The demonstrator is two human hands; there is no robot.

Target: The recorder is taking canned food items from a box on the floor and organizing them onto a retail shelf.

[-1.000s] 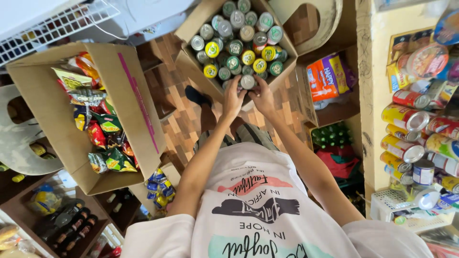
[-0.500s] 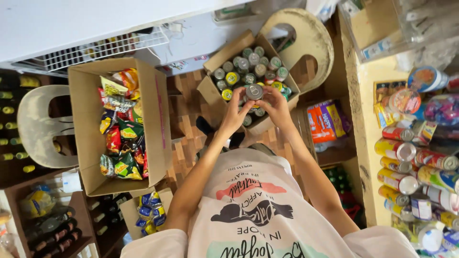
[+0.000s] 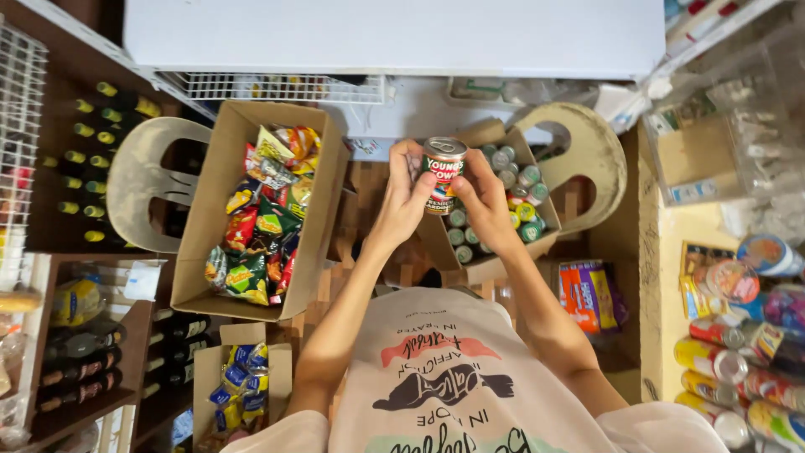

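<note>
A small red-labelled tin can (image 3: pixel 444 170) with a silver lid is held upright between both hands, raised in front of me. My left hand (image 3: pixel 407 195) grips its left side and my right hand (image 3: pixel 480 200) grips its right side. Below and behind the hands sits an open cardboard box (image 3: pixel 485 267) packed with several similar cans, lids up.
A larger cardboard box (image 3: pixel 203 226) of colourful snack packets stands at the left. A smaller box of packets (image 3: pixel 240 387) lies near my left elbow. Bottles (image 3: pixel 84 155) fill the left racks, cans (image 3: pixel 738 369) lie on the right shelf, and two plastic chairs (image 3: pixel 142 180) flank the boxes.
Both hands lifted the can out of the box of cans and raised it toward me. The view tilted, so the boxes now sit lower.
</note>
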